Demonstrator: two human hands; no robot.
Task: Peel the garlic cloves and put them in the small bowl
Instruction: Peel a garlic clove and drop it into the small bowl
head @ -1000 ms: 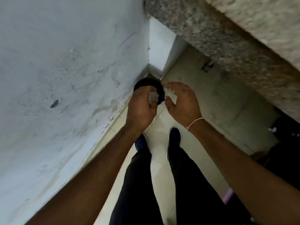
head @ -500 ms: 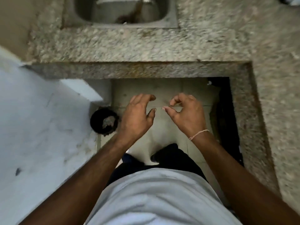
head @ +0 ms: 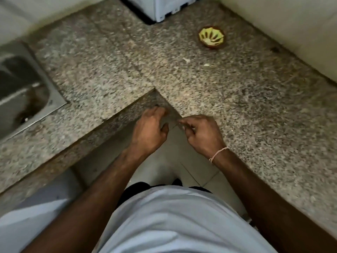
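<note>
Head view: both hands up at the inner corner of an L-shaped granite counter [head: 113, 73], nothing clearly held.

L hand [head: 149, 132] sits just in front of the counter edge, fingers curled loosely w/ thumb apart from them, no object visible inside. R hand [head: 202, 132] is just right of it, apart, index and thumb drawn close together at the tips; frame is too blurred to tell if they pinch anything. Pale thread band [head: 218, 153] on the R wrist. Small bowl [head: 211, 37], yellow-green inside w/ brown rim, stands far right on the counter, well apart from both hands; contents can't be made out. Two pale bits, maybe garlic cloves or peel [head: 187, 60], lie on the granite near the bowl, on its near side. Steel sink [head: 27, 94] set into the counter at far left. White appliance [head: 164, 8] at the far edge.
</note>
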